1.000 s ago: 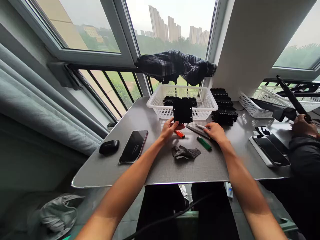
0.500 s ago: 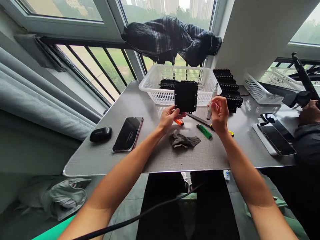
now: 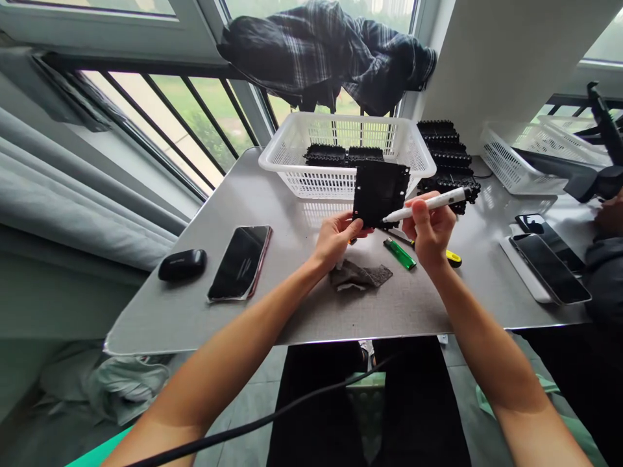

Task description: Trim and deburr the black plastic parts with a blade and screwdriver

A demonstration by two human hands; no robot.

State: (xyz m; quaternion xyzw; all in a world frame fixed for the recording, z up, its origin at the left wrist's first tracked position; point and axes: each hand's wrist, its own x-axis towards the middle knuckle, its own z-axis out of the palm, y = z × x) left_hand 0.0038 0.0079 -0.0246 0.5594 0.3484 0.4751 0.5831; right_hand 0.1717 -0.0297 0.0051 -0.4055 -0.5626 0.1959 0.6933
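My left hand [image 3: 335,240] grips the lower left corner of a flat black plastic panel [image 3: 379,191], held upright above the table. In my right hand [image 3: 431,227] is a white marker pen [image 3: 431,203], its tip pointing left at the panel's lower edge; I cannot tell whether it touches. Behind the panel stands a white plastic basket [image 3: 311,185] with similar black parts [image 3: 325,155] in it. Below my hands lie a grey rag [image 3: 360,275], a green lighter [image 3: 400,253] and a yellow-handled knife [image 3: 453,259], partly hidden by my right wrist.
A phone [image 3: 240,263] and a black case [image 3: 182,264] lie on the left of the metal table [image 3: 302,318]. Black parts [image 3: 445,152] are stacked right of the basket. Further right are more phones [image 3: 552,267], another basket [image 3: 516,165] and a co-worker's sleeve [image 3: 606,279].
The marker has swung from upright to nearly level, its tip now at the panel. My left hand has shifted the panel slightly right and down, and the view has tilted downward.
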